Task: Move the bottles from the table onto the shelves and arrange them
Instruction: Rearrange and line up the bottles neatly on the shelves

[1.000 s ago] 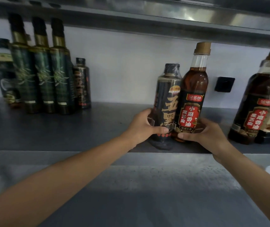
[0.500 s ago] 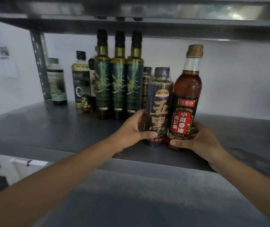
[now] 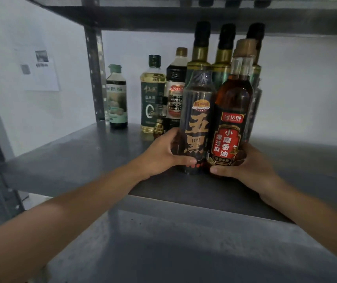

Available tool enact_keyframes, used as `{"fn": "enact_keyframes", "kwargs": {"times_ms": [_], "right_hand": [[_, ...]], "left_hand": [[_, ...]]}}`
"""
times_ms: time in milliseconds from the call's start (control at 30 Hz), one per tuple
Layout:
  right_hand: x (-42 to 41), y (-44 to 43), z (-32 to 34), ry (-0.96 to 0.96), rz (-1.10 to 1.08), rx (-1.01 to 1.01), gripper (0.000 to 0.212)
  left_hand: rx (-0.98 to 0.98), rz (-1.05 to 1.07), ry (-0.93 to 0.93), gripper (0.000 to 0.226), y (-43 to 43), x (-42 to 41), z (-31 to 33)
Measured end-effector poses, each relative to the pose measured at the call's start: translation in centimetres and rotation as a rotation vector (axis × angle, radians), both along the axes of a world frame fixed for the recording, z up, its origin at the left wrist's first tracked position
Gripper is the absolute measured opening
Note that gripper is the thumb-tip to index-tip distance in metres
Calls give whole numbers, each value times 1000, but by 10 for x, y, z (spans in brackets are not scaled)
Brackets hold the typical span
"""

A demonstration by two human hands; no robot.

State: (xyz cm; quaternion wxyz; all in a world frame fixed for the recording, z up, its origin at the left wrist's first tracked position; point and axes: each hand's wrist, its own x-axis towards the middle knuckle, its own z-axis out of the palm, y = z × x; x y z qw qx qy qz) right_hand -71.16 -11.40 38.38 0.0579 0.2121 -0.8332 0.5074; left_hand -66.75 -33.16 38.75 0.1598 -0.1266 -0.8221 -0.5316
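My left hand (image 3: 164,155) grips the lower part of a dark bottle with gold characters (image 3: 197,119). Beside it, my right hand (image 3: 245,166) grips the base of an amber sesame oil bottle with a red label and tan cap (image 3: 233,111). Both bottles stand upright and touch each other on the grey metal shelf (image 3: 77,158). Right behind them stand three tall dark green bottles with black tops (image 3: 201,52), partly hidden.
Left of the green bottles stand a soy sauce bottle (image 3: 175,86), a yellow oil bottle (image 3: 152,94), a tiny dark bottle (image 3: 160,119) and a green-capped bottle (image 3: 116,97). A shelf post (image 3: 95,70) rises at back left. Another shelf (image 3: 184,15) runs overhead.
Both hands have slid the two bottles leftward along the shelf, until they stand right in front of the three green bottles. The grips are unchanged.
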Motion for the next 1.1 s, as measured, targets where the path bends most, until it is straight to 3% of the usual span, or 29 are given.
{"fn": "enact_keyframes", "kwargs": {"times_ms": [400,667,933,1100], "right_hand": [[1,-100,-1,6,10,20,86],[-1,-171,-3,52,23,28,78],[-15,-228,1,58,-18,43,69],[-26,-242,1,52,-63,59,68]], "left_hand": [[0,42,-26,63,-96,8,1],[39,183,-21,66,-158,12,1],[-71,380,37,55,-196,-2,3],[-36,439,40,65,-206,-25,2]]}}
